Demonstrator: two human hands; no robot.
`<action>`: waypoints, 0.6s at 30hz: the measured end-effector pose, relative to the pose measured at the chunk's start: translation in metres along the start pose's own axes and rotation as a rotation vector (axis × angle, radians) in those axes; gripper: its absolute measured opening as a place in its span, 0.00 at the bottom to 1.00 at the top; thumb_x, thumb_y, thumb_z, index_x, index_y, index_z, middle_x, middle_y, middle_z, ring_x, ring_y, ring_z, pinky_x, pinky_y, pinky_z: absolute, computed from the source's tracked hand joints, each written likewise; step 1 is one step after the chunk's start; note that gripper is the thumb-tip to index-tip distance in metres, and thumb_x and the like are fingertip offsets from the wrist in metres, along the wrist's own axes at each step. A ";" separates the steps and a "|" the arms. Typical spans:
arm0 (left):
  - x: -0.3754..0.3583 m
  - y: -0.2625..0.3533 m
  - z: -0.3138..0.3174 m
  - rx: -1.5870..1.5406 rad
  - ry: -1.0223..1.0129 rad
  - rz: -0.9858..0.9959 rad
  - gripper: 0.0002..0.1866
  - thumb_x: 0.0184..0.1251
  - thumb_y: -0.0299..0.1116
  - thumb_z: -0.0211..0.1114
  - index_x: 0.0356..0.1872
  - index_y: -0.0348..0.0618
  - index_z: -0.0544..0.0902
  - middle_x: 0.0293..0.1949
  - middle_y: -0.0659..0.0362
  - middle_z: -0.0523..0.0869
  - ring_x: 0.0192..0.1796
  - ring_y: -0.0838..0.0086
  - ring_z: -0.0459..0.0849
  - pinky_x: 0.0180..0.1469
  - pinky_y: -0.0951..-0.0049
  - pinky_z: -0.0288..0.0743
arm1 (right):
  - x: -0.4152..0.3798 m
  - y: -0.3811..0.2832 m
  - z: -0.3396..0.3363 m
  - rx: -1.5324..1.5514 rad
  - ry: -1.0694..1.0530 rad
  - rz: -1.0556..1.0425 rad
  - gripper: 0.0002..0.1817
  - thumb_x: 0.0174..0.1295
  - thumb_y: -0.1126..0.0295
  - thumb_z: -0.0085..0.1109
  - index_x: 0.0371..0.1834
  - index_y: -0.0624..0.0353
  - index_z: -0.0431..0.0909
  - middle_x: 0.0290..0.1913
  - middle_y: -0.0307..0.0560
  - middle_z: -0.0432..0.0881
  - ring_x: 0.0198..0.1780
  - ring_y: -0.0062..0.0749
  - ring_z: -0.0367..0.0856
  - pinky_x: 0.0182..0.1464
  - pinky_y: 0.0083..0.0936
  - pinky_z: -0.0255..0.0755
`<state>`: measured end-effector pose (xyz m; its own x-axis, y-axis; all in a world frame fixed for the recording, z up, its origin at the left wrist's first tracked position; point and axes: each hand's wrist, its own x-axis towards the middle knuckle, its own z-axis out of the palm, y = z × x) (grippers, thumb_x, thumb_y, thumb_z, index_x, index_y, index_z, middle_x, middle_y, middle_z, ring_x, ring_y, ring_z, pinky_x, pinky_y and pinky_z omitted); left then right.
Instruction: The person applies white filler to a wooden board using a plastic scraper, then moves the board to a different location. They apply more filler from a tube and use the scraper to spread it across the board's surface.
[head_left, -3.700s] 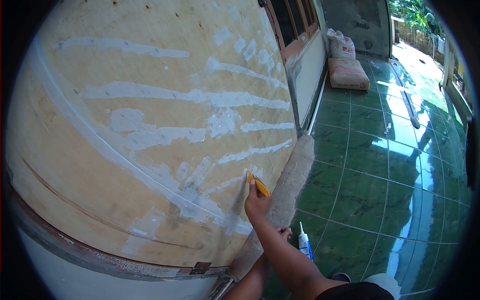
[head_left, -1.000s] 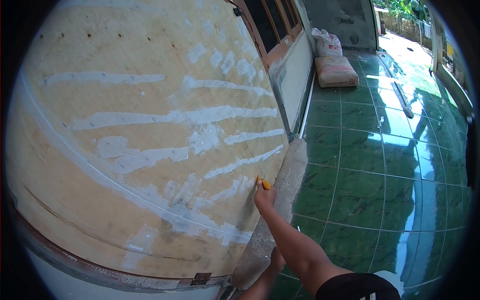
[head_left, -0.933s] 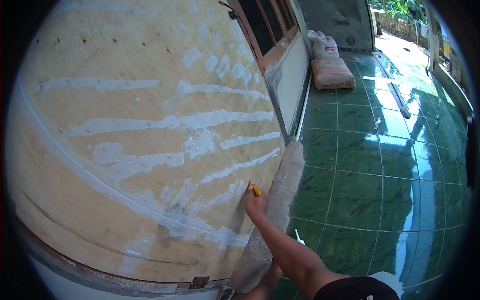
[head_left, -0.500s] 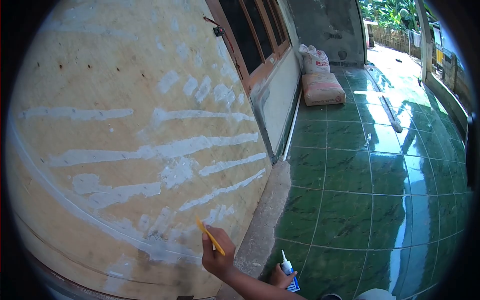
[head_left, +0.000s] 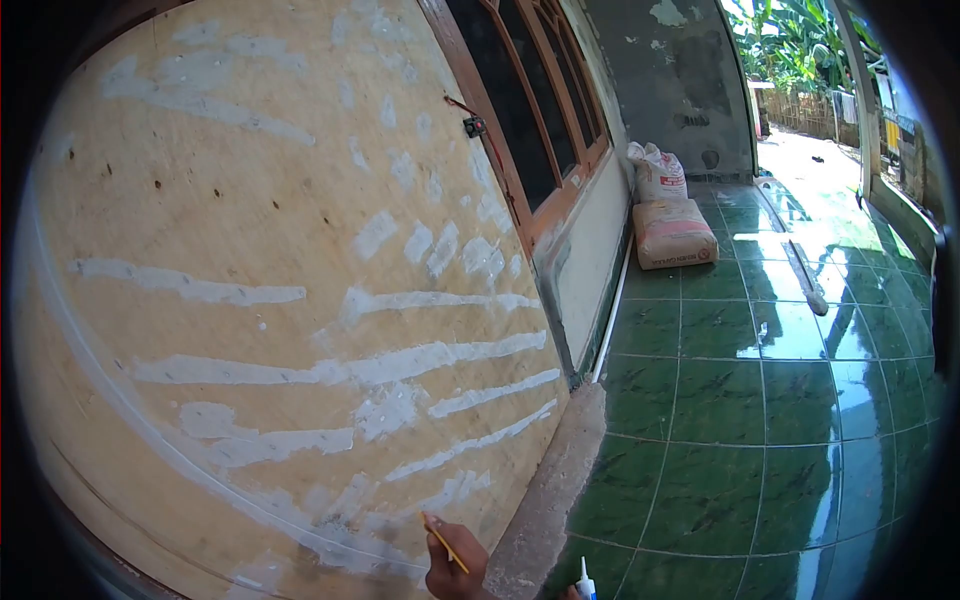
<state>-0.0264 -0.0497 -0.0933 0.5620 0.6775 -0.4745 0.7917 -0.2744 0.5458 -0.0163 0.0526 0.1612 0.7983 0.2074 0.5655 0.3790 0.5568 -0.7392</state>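
Observation:
My right hand [head_left: 460, 566] grips a thin yellow plastic spatula [head_left: 446, 544] and is close to the lower right part of a pale plywood panel [head_left: 200, 335]. The spatula shows almost edge-on, its tip pointing up and left. Streaks and patches of white filler [head_left: 390, 363] cover much of the panel. At the bottom edge of the view, my left hand [head_left: 572, 594] holds a blue and white tube [head_left: 587, 588] with a white nozzle pointing up. Most of that hand and the tube's lower body are cut off by the frame.
Green tiles [head_left: 705, 490] cover the floor to the right, beside a rough concrete strip [head_left: 555, 480]. Two cement sacks [head_left: 677, 235] are stacked along the wall. A brown-framed window [head_left: 535, 110] sits above, with a small dark device [head_left: 474, 127] hanging by its frame.
The view has tilted upward, so the panel, sacks and both hands sit lower in the frame. The spatula has turned more edge-on, and less of my left hand and the tube shows.

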 end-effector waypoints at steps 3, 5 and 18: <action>-0.001 0.007 -0.010 -0.021 -0.013 -0.003 0.49 0.51 0.58 0.80 0.67 0.34 0.72 0.58 0.43 0.84 0.61 0.54 0.84 0.63 0.57 0.77 | 0.032 0.076 -0.007 -0.371 0.317 0.245 0.15 0.67 0.78 0.64 0.57 0.66 0.84 0.49 0.62 0.88 0.48 0.52 0.88 0.49 0.36 0.80; -0.003 0.012 -0.020 -0.035 -0.022 -0.006 0.48 0.51 0.58 0.80 0.67 0.35 0.73 0.57 0.43 0.85 0.60 0.54 0.84 0.63 0.57 0.77 | 0.023 0.074 0.009 -0.433 0.196 0.190 0.16 0.65 0.78 0.64 0.56 0.68 0.83 0.51 0.63 0.88 0.50 0.55 0.87 0.53 0.39 0.79; -0.097 0.147 -0.183 -0.155 -0.102 -0.054 0.39 0.56 0.55 0.78 0.62 0.38 0.77 0.53 0.46 0.87 0.56 0.58 0.87 0.59 0.59 0.78 | 0.013 0.004 0.024 0.022 0.433 1.161 0.09 0.73 0.70 0.62 0.40 0.65 0.86 0.36 0.44 0.88 0.34 0.24 0.81 0.41 0.23 0.74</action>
<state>-0.0084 -0.0315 0.1594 0.5474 0.6135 -0.5692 0.7794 -0.1261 0.6137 -0.0155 0.0770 0.1746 0.7463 0.3062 -0.5910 -0.6609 0.2353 -0.7127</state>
